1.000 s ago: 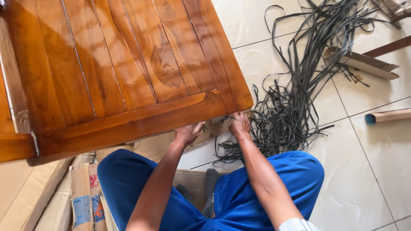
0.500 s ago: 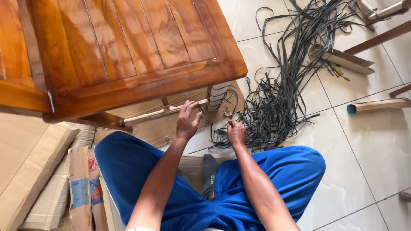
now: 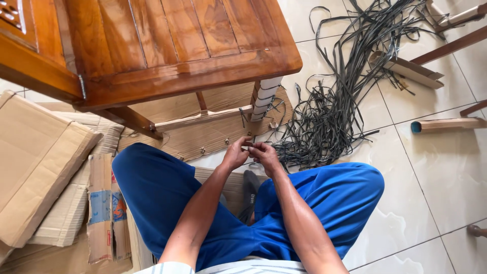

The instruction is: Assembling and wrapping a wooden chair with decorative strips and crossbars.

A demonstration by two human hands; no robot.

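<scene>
hands: 2, left [image 3: 236, 153] and right [image 3: 265, 153]
wooden table [image 3: 167, 45]: 1, above hands
strap pile [image 3: 329, 116]: 1, right of hands
cardboard tube [image 3: 446, 125]: 1, far right

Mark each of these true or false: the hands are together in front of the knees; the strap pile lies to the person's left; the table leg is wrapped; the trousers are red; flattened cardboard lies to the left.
1. Left hand and right hand meet in front of the knees. True.
2. The pile of dark straps lies to the person's left. False: it lies to the right.
3. The table leg is wrapped in pale material. True.
4. The trousers are red. False: they are blue.
5. Flattened cardboard lies to the left. True.
</scene>
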